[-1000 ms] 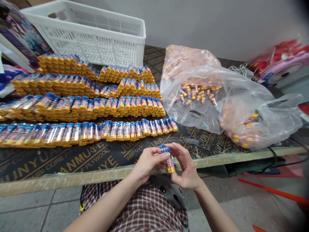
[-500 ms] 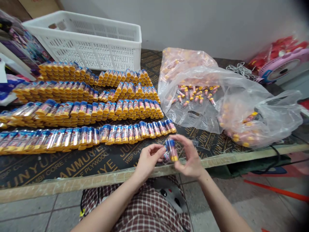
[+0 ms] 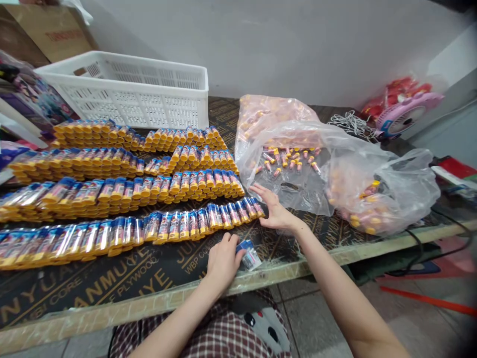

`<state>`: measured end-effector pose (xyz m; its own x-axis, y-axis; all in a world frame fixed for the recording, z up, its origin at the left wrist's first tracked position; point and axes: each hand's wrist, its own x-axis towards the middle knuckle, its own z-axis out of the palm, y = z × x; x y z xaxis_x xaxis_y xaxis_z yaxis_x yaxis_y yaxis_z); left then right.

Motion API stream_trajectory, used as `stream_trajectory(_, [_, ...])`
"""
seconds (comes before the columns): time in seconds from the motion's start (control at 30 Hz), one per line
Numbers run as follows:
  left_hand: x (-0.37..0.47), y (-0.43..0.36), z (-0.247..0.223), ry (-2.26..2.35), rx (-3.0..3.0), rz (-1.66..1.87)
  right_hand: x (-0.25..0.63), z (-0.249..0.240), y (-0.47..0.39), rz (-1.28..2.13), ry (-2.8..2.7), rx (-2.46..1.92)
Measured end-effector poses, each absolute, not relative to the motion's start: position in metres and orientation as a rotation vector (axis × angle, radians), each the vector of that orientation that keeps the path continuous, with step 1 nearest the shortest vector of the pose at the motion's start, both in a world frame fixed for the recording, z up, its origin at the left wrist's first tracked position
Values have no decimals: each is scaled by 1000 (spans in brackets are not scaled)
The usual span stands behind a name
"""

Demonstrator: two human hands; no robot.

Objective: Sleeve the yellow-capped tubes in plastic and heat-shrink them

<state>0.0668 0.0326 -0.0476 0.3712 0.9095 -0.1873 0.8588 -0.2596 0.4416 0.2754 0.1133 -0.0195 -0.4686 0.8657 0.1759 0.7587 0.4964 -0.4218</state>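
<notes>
My left hand (image 3: 222,259) rests low over the table near its front edge, fingers curled, with its thumb and fingers at a small flat blue-and-clear packet (image 3: 250,255). At the right end of the front row of blue-topped, yellow-based tubes (image 3: 184,224), my right hand (image 3: 274,208) has its fingers spread around the last tubes. Whether it touches the end tube is hard to tell. Behind this row, more such tubes (image 3: 118,189) lie stacked in several long rows. An open clear plastic bag (image 3: 309,196) holds small yellow-capped pink tubes (image 3: 283,160).
A white plastic basket (image 3: 130,102) stands at the back left, with a cardboard box (image 3: 55,35) behind it. A second clear bag (image 3: 391,199) lies right. Farther back are a white cable coil (image 3: 350,124) and a pink fan (image 3: 404,119). The taped table edge (image 3: 179,298) runs in front.
The tube held between my hands is no longer there. My right hand has moved up to the row's end and spread its fingers; my left hand is down by the packet. The view has shifted.
</notes>
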Motion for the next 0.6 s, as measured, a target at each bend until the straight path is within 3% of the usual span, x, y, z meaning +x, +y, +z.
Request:
stream_trajectory(0.2, [65,34,-48,1511,2128,151,294,-20,102,363,-2274,-1346])
stream_trajectory(0.6, [66,34,-49,1523,2111,157,291,-49,91,-49,-2392,-1267])
